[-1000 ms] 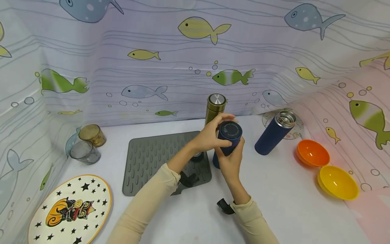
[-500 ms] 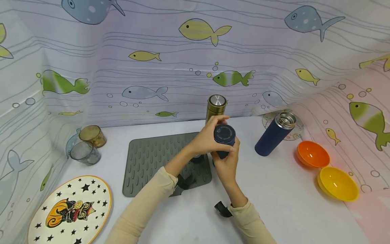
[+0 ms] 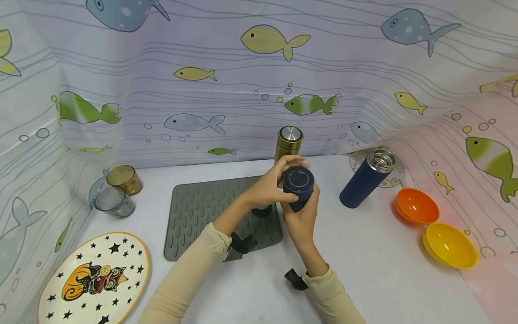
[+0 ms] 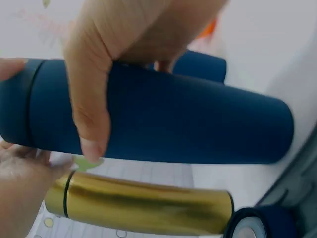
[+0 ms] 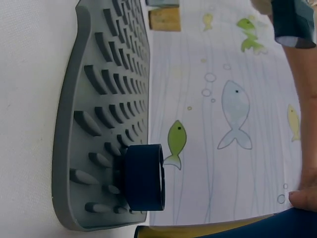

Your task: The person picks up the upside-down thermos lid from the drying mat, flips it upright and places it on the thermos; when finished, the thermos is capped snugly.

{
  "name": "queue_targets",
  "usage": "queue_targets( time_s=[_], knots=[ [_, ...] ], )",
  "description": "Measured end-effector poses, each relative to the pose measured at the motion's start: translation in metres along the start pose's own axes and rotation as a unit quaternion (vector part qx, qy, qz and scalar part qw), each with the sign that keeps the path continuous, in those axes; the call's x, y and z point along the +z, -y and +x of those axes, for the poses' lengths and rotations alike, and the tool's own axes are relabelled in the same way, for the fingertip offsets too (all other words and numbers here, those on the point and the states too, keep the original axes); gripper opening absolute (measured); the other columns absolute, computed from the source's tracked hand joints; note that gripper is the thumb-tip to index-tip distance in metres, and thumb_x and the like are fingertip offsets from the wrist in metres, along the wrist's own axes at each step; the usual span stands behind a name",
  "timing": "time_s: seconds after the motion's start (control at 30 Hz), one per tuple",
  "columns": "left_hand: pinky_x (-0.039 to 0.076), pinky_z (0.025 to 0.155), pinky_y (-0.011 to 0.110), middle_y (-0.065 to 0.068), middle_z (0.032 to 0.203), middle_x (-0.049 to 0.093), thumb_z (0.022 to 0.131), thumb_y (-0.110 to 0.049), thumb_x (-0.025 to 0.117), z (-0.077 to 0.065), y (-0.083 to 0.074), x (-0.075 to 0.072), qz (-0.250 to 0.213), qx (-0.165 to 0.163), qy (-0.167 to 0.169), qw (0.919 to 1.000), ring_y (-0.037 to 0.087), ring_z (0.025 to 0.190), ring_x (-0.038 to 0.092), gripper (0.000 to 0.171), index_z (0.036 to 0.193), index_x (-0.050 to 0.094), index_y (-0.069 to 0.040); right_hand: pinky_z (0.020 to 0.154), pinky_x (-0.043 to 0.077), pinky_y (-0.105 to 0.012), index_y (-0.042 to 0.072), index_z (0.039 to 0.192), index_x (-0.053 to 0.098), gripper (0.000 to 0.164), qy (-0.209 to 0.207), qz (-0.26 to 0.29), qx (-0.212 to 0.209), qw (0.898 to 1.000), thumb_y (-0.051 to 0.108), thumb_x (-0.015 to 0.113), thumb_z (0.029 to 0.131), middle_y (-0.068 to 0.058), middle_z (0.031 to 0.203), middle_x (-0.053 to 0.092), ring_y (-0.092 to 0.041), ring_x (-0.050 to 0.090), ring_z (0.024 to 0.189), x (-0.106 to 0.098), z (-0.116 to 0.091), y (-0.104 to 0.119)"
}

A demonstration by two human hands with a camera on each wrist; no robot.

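2 hands on the blue flask (image 3: 298, 185), landmark for places below = mat (image 3: 210, 216). Flask is just off the mat's right edge, roughly upright, cap up. Can't tell if its base touches the table (image 3: 251, 292).

Left hand (image 3: 270, 184): grasping the flask at the cap (image 4: 17, 106), thumb in front, fingers round the far side. Cap top is dark with pale print. Thin dark seam shows between cap and body in the left wrist view.

Right hand (image 3: 301, 220): grasping the body below the cap, thumb laid across it.

Small lid (image 5: 143, 177), dark blue, sits on the mat near its right edge, on the raised ribs. Left forearm crosses over the mat.

Gold flask (image 3: 288, 147) stands behind the mat's right rear corner, steel disc on top, partly hidden by the left hand. Open flask (image 3: 364, 185), also blue, is well right of the mat, steel mouth bare. Floral disc (image 3: 398, 173) behind that.

Further right of mat: orange bowl (image 3: 417, 204), then yellow bowl (image 3: 450, 245) nearer the person, just beside it.

Left of mat: amber glass (image 3: 124, 179) and grey glass (image 3: 115, 202), 1 behind the other. Front-left of mat: oval plate (image 3: 93, 279), black stars, cat print.

Fish curtain (image 3: 251, 117) behind the mat.
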State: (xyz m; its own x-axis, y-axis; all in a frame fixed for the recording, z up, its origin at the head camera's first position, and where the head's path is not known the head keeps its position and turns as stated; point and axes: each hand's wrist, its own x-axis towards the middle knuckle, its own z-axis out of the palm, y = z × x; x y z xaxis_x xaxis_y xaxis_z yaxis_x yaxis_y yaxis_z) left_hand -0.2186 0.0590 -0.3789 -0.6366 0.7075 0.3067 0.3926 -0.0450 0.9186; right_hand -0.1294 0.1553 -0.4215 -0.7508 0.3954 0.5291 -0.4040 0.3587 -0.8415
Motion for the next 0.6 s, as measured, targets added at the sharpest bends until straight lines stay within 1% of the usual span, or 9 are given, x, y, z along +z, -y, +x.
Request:
queue_targets(
  time_s=[0.07,0.17,0.23,0.3,0.37,0.47,0.5,0.57,0.6],
  knots=[
    [0.034,0.113,0.048,0.013,0.143,0.043,0.072,-0.004,0.085,0.000,0.000,0.001,0.033,0.004,-0.017,0.9993,0.025,0.134,0.038,0.097,0.151,0.029,-0.009,0.094,0.043,-0.027,-0.012,0.137,0.035,0.067,-0.001,0.000,-0.002,1.000,-0.013,0.071,0.081,-0.030,0.133,0.046,-0.033,0.051,0.116,0.000,0.000,0.000],
    [0.035,0.112,0.044,0.010,0.135,0.047,0.068,-0.014,0.091,-0.001,-0.001,0.001,0.094,-0.002,-0.042,0.9947,0.021,0.128,0.041,0.100,0.150,0.033,-0.013,0.095,0.042,-0.028,-0.012,0.137,0.035,0.066,-0.003,0.000,0.003,1.000,-0.012,0.071,0.082,-0.029,0.132,0.047,-0.033,0.051,0.116,0.000,0.000,0.000],
    [0.036,0.112,0.045,0.016,0.136,0.051,0.073,-0.007,0.086,-0.001,-0.002,-0.002,0.049,0.009,-0.024,0.9985,0.024,0.129,0.045,0.093,0.149,0.034,-0.009,0.098,0.041,-0.027,-0.011,0.137,0.035,0.066,-0.004,0.000,0.005,1.000,-0.011,0.072,0.082,-0.029,0.133,0.048,-0.034,0.051,0.120,0.000,-0.001,0.001],
    [0.034,0.115,0.045,0.017,0.147,0.044,0.074,0.000,0.081,-0.001,-0.002,-0.005,-0.003,0.010,0.007,0.9999,0.026,0.137,0.041,0.093,0.151,0.029,-0.006,0.096,0.042,-0.025,-0.011,0.138,0.035,0.067,-0.006,0.001,0.004,1.000,-0.011,0.072,0.082,-0.029,0.133,0.048,-0.034,0.052,0.118,0.000,-0.001,0.001],
    [0.034,0.115,0.045,0.015,0.150,0.041,0.075,0.000,0.081,-0.001,-0.003,-0.004,-0.011,-0.008,0.020,0.9997,0.025,0.139,0.040,0.094,0.152,0.028,-0.006,0.096,0.042,-0.023,-0.012,0.139,0.034,0.068,-0.001,0.006,0.001,1.000,-0.012,0.071,0.082,-0.030,0.134,0.047,-0.035,0.051,0.119,0.000,-0.001,0.001],
    [0.041,0.109,0.038,0.008,0.145,0.048,0.075,-0.010,0.085,-0.003,-0.002,-0.001,0.031,-0.036,0.018,0.9987,0.018,0.130,0.049,0.090,0.149,0.035,-0.007,0.098,0.041,-0.025,-0.011,0.140,0.033,0.069,0.003,0.004,0.005,1.000,-0.015,0.069,0.081,-0.029,0.135,0.046,-0.034,0.050,0.120,0.001,-0.002,-0.003],
    [0.043,0.107,0.038,0.009,0.141,0.052,0.074,-0.010,0.086,-0.003,-0.002,-0.001,0.028,-0.040,0.023,0.9985,0.019,0.126,0.052,0.087,0.147,0.038,-0.006,0.099,0.041,-0.027,-0.010,0.141,0.033,0.070,0.004,0.004,0.006,1.000,-0.016,0.069,0.080,-0.028,0.136,0.045,-0.034,0.049,0.122,0.001,-0.003,-0.007],
    [0.045,0.105,0.038,0.014,0.137,0.056,0.076,-0.004,0.082,-0.003,0.001,-0.003,-0.010,-0.033,0.046,0.9984,0.021,0.122,0.057,0.078,0.143,0.043,-0.003,0.101,0.041,-0.031,-0.007,0.142,0.033,0.074,0.002,0.004,0.010,1.000,-0.017,0.069,0.079,-0.026,0.138,0.045,-0.034,0.048,0.125,0.003,-0.005,-0.017],
    [0.041,0.109,0.039,0.015,0.140,0.054,0.076,0.000,0.080,-0.003,0.002,-0.004,-0.034,-0.026,0.058,0.9974,0.022,0.129,0.052,0.076,0.143,0.043,-0.001,0.101,0.041,-0.032,-0.005,0.143,0.034,0.074,0.001,0.001,0.009,1.000,-0.016,0.070,0.079,-0.024,0.138,0.046,-0.033,0.048,0.125,0.004,-0.006,-0.022]
  ],
)
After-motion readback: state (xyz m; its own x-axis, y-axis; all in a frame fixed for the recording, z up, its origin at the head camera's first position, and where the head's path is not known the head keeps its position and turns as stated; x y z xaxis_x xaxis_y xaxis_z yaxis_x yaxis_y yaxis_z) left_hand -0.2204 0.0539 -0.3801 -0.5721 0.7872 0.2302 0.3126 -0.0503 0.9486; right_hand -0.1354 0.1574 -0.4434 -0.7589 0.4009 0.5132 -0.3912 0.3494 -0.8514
